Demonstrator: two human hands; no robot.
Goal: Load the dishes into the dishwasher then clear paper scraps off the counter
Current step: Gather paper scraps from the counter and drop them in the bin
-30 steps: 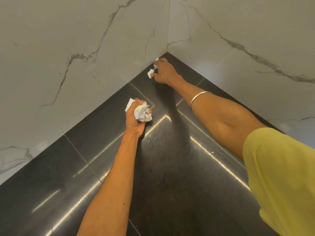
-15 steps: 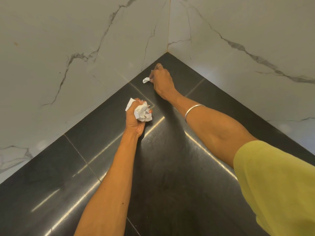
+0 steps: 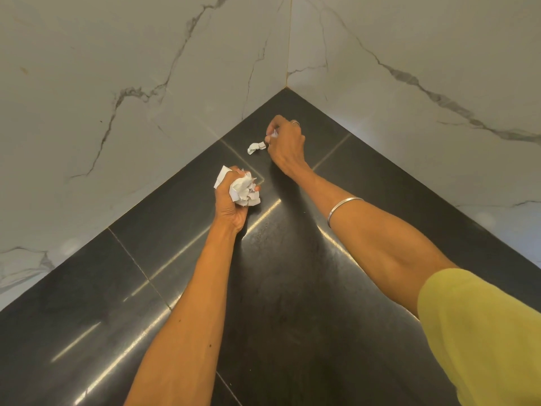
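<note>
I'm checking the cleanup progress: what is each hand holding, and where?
Left hand grips a crumpled paper wad around its middle. Right hand pinches a small paper scrap by its right end.

Two pale marble-look walls with grey veins, meeting at a vertical seam in the corner. Below, glossy black tiles with thin pale joints, streaked by bright reflected light.

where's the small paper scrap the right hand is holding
In the head view the small paper scrap sticks out left of the right hand, pinched at its fingertips over the black counter near the wall corner, beyond the left hand.
</note>
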